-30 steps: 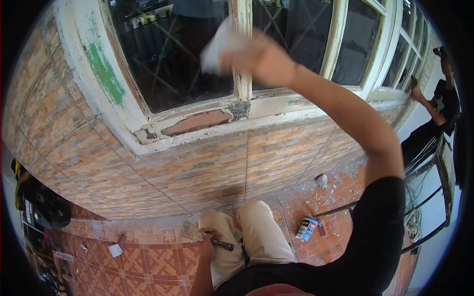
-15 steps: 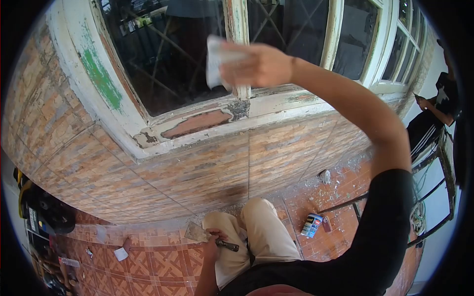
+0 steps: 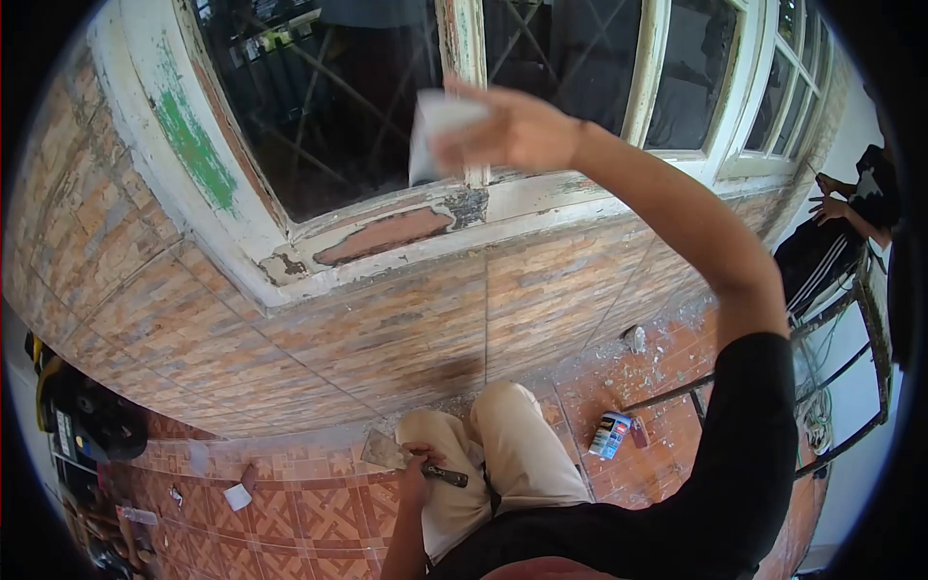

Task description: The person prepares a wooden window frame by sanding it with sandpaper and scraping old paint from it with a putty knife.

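My right hand point(image 3: 507, 132) is raised in front of the narrow wooden post point(image 3: 468, 43) between two window panes. Its fingers are closed round a folded white sheet point(image 3: 437, 126), blurred by motion; the side facing the post is hidden, so contact cannot be judged. Peeling white and green paint covers the window frame point(image 3: 541, 203), with a bare reddish patch point(image 3: 387, 238) on the lower rail. Down at my left thigh, my left hand point(image 3: 416, 469) grips a paint scraper point(image 3: 385, 450), its broad blade pointing left and its dark handle lying across the trouser leg.
Paint flakes litter the tiled floor point(image 3: 667, 474). A blue-labelled can point(image 3: 610, 436) stands right of my knees beside a metal frame point(image 3: 875, 338). Another person point(image 3: 841, 222) in dark clothes is at far right. A white scrap point(image 3: 238, 497) and a plastic bottle point(image 3: 138, 515) lie left.
My right hand and the white sheet have shifted slightly right and down, the sheet now tilted differently. The left hand keeps its place with the scraper. The other person's hands have moved.
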Motion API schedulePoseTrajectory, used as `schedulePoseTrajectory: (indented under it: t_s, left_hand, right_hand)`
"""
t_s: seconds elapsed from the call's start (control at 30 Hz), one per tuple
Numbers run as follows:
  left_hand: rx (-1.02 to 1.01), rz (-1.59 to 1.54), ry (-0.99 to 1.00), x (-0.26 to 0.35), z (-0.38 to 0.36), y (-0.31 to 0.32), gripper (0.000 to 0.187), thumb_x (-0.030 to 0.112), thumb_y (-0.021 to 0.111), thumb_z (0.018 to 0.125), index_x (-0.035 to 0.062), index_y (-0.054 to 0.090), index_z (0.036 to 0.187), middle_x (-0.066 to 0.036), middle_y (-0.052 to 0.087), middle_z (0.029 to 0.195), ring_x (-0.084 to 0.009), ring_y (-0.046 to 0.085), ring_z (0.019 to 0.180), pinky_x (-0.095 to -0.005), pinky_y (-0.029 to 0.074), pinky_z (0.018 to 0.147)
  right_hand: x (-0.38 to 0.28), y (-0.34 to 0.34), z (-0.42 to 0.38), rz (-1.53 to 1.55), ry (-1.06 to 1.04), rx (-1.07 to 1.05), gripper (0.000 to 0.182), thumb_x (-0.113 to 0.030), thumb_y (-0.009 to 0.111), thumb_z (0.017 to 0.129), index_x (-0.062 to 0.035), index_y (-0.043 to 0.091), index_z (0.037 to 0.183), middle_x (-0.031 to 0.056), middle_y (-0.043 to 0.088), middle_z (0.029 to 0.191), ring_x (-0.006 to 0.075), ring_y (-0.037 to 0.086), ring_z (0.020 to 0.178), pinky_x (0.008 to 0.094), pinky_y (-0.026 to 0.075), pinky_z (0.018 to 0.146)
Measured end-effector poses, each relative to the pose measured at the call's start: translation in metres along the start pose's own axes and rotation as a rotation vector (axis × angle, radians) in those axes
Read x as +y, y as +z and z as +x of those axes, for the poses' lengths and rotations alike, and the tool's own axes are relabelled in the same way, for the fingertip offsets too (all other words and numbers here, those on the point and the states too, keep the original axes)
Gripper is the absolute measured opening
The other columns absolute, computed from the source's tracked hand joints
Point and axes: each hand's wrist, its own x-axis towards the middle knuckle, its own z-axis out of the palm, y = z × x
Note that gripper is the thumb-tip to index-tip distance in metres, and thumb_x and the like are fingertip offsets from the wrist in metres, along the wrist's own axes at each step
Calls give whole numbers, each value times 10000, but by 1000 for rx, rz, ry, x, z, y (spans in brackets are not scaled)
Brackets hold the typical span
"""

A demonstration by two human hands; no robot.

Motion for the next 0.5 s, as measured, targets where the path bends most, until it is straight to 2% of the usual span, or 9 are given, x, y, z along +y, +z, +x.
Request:
schedulePoseTrajectory:
  t_s: [0.1, 0.13, 0.2, 0.27, 0.33, 0.4, 0.43, 0.47, 0.5]
  left_hand:
    - [-4, -49, -9, -3, 1, -1, 185, -28, 428, 854, -15, 514, 1017, -170, 603, 903, -275, 659, 799, -379, 558, 711]
    - [4, -41, -18, -4, -1, -3, 185, -28, 428, 854, -15, 514, 1017, -170, 603, 903, -275, 659, 799, -379, 558, 711]
    - [-6, -13, 23, -4, -1, -2, 188, -23, 428, 858, -15, 515, 1024, -173, 600, 913, -278, 657, 798, -383, 557, 717]
    - [17, -40, 28, -5, -2, -6, 189, -21, 430, 857, -18, 514, 1026, -178, 600, 927, -280, 657, 797, -385, 558, 718]
    - [26, -68, 21, -8, -1, -2, 190, -18, 432, 855, -20, 512, 1027, -183, 599, 941, -283, 657, 795, -387, 559, 720]
    - [5, -5, -10, 4, -3, 3, 191, -20, 433, 853, -21, 511, 1027, -190, 595, 960, -286, 657, 795, -393, 560, 712]
    - [10, -3, -2, 7, -5, 2, 191, -20, 433, 853, -21, 511, 1027, -190, 595, 960, -286, 657, 795, -393, 560, 712]
    - [20, -16, 3, 7, -8, 2, 190, -20, 433, 851, -21, 510, 1024, -190, 595, 958, -287, 656, 794, -393, 561, 710]
    - [20, -31, 8, 5, -6, 4, 188, -21, 434, 849, -21, 510, 1021, -191, 595, 956, -288, 656, 793, -393, 561, 708]
  right_hand:
    - [8, -15, 10, -216, 510, 412, 220, -89, 685, 831, -129, 678, 1047, -5, 706, 1140, 159, 652, 1113, 577, 234, 1160]
    - [-8, 6, -2, -91, 423, 365, 195, -67, 650, 855, -125, 678, 1039, -26, 696, 1172, 133, 634, 1145, 559, 216, 1176]
    - [-15, 7, -6, 128, 76, 68, 202, -44, 626, 871, -118, 669, 1054, -24, 680, 1213, 119, 627, 1156, 573, 197, 1178]
    - [-3, -6, -5, 94, 329, 287, 186, -87, 620, 884, -133, 680, 1054, -40, 649, 1266, 73, 581, 1205, 549, 227, 1193]
    - [-7, -5, 7, -231, 621, 390, 185, -100, 637, 868, -149, 692, 1038, -37, 660, 1246, 94, 577, 1217, 525, 225, 1200]
    - [-16, 9, -1, 70, 305, 196, 220, -90, 673, 840, -153, 692, 1051, -33, 690, 1187, 130, 607, 1187, 547, 197, 1194]
    - [-11, 12, -6, -28, 124, 101, 251, -90, 692, 827, -156, 694, 1069, -23, 715, 1117, 149, 621, 1170, 562, 207, 1182]
    - [-9, 7, 0, -28, 116, 108, 251, -90, 692, 827, -156, 694, 1069, -23, 715, 1117, 149, 621, 1170, 562, 207, 1182]
    - [-6, -4, 8, -78, 322, 234, 259, -88, 693, 824, -152, 695, 1075, -18, 716, 1115, 144, 613, 1181, 562, 218, 1179]
